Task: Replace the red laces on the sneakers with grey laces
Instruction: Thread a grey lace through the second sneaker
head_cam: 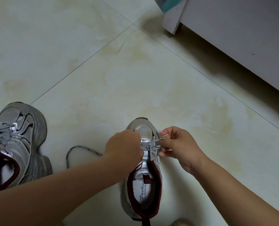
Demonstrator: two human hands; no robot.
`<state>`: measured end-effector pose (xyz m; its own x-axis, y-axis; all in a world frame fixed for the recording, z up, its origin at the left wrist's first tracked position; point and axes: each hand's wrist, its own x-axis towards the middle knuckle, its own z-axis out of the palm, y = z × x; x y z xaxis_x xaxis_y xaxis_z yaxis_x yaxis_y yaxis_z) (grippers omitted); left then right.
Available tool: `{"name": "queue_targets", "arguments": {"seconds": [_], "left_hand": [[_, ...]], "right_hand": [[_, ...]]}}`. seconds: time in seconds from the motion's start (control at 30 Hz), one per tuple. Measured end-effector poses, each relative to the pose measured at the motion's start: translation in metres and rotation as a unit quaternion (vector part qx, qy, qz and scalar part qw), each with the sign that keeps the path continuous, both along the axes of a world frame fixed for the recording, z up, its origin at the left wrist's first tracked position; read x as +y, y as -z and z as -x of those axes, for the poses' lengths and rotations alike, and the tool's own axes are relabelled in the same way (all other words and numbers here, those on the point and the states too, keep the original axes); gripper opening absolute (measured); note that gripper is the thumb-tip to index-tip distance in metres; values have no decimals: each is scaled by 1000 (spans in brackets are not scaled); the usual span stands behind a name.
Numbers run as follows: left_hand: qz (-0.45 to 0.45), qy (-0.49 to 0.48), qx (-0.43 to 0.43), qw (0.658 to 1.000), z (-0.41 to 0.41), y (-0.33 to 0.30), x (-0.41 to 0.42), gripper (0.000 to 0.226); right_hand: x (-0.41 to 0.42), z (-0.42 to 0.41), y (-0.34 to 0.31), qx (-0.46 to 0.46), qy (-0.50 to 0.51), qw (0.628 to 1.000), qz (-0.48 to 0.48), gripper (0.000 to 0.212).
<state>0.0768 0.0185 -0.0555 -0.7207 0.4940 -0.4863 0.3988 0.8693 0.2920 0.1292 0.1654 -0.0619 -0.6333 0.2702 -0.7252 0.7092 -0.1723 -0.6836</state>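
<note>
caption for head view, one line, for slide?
Both hands thread a grey lace through the near sneaker; second sneaker already laced.

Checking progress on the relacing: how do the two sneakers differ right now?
The left sneaker is laced far up with grey lace; the middle sneaker has grey lace only through its lowest eyelets. Nobody touches the left one; the left hand and right hand work the middle one. Both are silver with maroon lining.

Bare forearms, no sleeves; left hand [124, 144], right hand [181, 147] ungloved
</note>
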Motion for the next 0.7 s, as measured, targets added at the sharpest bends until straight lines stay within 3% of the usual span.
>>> {"name": "queue_targets", "arguments": {"seconds": [0.17,0.3,0.43,0.53,0.7], "left_hand": [[40,78,-95,992,14,-4,0,28],[-25,62,-142,988,22,-5,-9,33],[-87,53,-83,991,19,-2,-17,26],[-156,91,-13,983,13,-2,-16,7],[-64,142,83,984,3,10,-12,13]], "right_hand": [[-4,-5,2,-18,20,999,43,19],[-6,-6,1,-26,18,998,57,17],[-9,-5,1,-29,9,998,52,16],[-9,-4,0,-31,2,998,50,15],[-12,-2,-3,-32,-3,998,57,14]]}}
